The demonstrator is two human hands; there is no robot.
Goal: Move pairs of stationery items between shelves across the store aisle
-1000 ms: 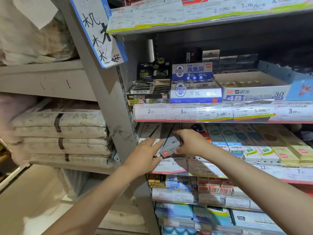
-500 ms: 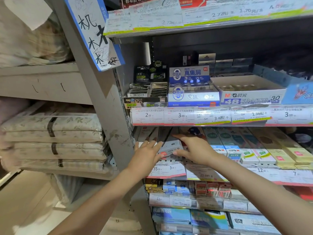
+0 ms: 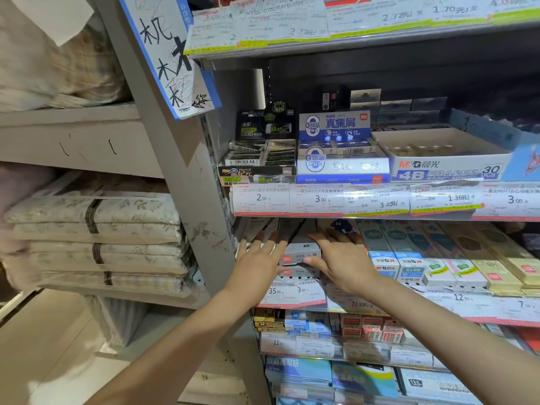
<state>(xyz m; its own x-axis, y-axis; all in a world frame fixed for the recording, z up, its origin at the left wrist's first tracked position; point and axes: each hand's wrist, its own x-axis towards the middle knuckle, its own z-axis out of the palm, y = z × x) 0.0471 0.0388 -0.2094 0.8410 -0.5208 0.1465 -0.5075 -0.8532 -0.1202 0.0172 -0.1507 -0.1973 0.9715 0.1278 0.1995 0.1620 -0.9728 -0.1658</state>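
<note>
A grey stationery box [image 3: 301,252] with a red logo lies on top of a second like box [image 3: 298,272], at the left end of the middle shelf [image 3: 455,302]. My left hand [image 3: 257,266] lies flat against the top box's left side, fingers stretched and apart. On the box's right side is my right hand [image 3: 343,258], also flat, with the thumb against the box's front end and the fingers reaching back over the neighbouring boxes. Neither hand is closed around anything.
Long pencil boxes [image 3: 409,258] fill the shelf to the right. Eraser display boxes [image 3: 342,159] stand on the shelf above, small boxes [image 3: 359,328] below. A grey upright post [image 3: 187,200] stands at the left, with bundled fabric packs [image 3: 96,238] beyond it.
The grey box was tilted up in my right hand; now it lies flat on the stack, pushed into the shelf. Both hands have flattened beside it.
</note>
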